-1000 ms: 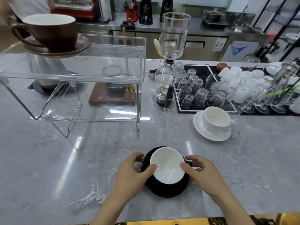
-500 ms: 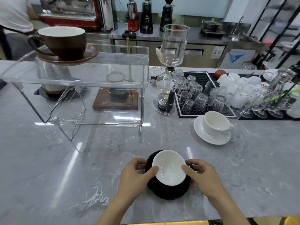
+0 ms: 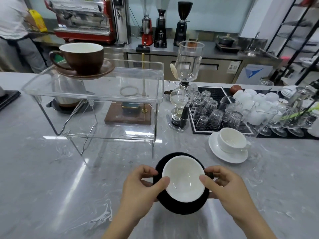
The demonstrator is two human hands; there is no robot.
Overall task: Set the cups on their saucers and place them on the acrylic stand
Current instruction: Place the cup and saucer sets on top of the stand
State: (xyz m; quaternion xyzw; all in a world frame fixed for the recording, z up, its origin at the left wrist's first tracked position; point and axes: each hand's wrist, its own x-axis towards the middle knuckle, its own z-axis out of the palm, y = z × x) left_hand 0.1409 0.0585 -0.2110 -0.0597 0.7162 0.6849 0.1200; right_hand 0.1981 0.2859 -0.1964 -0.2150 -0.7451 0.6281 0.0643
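Here, seen from the head camera, the left hand [image 3: 141, 185] and right hand [image 3: 226, 185] grip a black saucer [image 3: 181, 205] bearing an upright, white-lined cup [image 3: 183, 178] above open counter [image 3: 51, 195], near the acrylic stand [image 3: 96, 97].

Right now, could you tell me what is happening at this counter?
A person is gripping a black saucer with a black cup on it, left hand and right hand on either side. A brown cup and saucer already sits on the acrylic stand. A white cup and saucer waits on the marble counter.
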